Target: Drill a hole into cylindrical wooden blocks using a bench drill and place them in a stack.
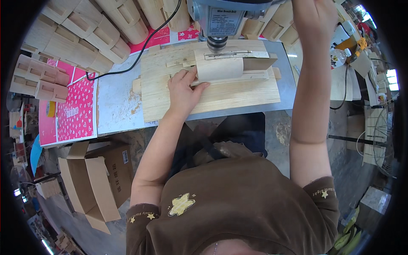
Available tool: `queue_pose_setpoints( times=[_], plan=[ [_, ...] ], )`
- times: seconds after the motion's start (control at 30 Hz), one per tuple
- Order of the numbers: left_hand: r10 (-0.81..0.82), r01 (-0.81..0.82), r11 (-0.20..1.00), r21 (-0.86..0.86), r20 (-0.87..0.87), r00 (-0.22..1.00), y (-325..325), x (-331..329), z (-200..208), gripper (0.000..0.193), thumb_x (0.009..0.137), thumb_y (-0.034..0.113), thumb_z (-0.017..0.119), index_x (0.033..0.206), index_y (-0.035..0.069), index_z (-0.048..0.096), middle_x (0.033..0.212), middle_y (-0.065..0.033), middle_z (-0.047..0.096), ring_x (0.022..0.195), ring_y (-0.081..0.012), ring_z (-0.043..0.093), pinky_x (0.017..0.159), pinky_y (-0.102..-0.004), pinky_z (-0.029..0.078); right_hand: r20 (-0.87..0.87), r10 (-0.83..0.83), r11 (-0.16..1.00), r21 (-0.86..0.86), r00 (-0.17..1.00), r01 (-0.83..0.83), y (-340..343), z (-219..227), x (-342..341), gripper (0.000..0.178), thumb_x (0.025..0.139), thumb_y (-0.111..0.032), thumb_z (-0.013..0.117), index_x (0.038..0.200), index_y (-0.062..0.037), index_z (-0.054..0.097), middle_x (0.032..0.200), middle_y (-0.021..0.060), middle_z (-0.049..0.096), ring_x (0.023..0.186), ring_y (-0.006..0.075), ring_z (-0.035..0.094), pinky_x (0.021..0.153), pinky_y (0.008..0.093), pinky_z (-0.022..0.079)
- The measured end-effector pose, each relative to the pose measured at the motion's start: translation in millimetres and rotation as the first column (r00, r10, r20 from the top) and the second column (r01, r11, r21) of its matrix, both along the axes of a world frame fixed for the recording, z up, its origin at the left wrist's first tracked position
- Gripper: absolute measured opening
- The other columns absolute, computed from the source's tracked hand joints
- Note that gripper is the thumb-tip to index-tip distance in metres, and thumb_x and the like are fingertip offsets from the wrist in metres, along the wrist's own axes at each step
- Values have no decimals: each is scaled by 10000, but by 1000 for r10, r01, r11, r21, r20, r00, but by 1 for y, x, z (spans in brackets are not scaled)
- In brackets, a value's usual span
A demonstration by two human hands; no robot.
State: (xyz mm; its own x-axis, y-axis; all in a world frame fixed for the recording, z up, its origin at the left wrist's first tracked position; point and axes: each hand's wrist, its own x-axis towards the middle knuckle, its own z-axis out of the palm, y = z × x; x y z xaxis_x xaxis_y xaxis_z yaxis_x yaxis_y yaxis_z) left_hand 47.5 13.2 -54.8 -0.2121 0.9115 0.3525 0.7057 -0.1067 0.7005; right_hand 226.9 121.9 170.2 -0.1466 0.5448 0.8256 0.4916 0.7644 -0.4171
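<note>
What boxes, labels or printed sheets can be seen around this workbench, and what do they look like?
Cardboard box: open, brown, on the floor at lower left, small white sticker on its side.
Label plate: pale rectangle on the drill press head, top centre.
Patterned sheet: pink-red with small white shapes, left of the bench.

— Where does your left hand sit?

— On the board that lies on the table, touching the curved wooden piece under the bench drill.

— And your right hand?

— Raised to the right of the drill.

— What is behind and to your left?

— Stacked wooden pieces behind the board; an open carton on the floor, left of you.
</note>
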Motion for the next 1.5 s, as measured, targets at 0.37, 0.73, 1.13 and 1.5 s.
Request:
queue_pose_setpoints(
  times=[0.37, 0.73, 1.13, 1.5],
  plan=[
    [14, -28, 999, 44, 278, 960, 3, 4, 16, 401, 574, 94, 829, 916, 14, 636, 820, -53, 553, 685, -143, 545, 578, -268, 477, 296, 305, 895, -415, 905, -166, 19, -85, 37, 232, 891, -191, 582, 1080, -55, 592, 919, 117, 606, 847, 248, 580, 763, 363, 451],
    [-82, 57, 987, 153, 165, 983, -53, -66, 29, 283, 627, 75, 803, 849, 17, 637, 735, -20, 565, 644, -100, 536, 627, -210, 453, 581, 197, 952, -305, 790, -12, -6, -156, 58, 269, 767, -170, 661, 998, -71, 564, 890, 67, 547, 912, 263, 512, 819, 388, 355],
    [385, -5, 896, -445, 770, 508, -68, -65, 68, 301, 765, 268, 721, 740, -7, 601, 574, -3, 520, 406, -48, 388, 408, -207, 325, 542, 260, 939, -336, 799, -78, -38, -154, 56, 275, 731, -166, 679, 971, -74, 582, 890, 58, 559, 911, 269, 517, 789, 379, 384],
    [304, 166, 888, -430, 818, 489, -40, -23, 59, 401, 757, 287, 765, 898, -51, 600, 639, -23, 561, 500, -57, 474, 488, -207, 422, 547, 249, 947, -311, 799, -82, -43, -157, 50, 261, 713, -138, 682, 944, -77, 576, 897, 59, 554, 910, 269, 513, 821, 388, 376]
  ],
)
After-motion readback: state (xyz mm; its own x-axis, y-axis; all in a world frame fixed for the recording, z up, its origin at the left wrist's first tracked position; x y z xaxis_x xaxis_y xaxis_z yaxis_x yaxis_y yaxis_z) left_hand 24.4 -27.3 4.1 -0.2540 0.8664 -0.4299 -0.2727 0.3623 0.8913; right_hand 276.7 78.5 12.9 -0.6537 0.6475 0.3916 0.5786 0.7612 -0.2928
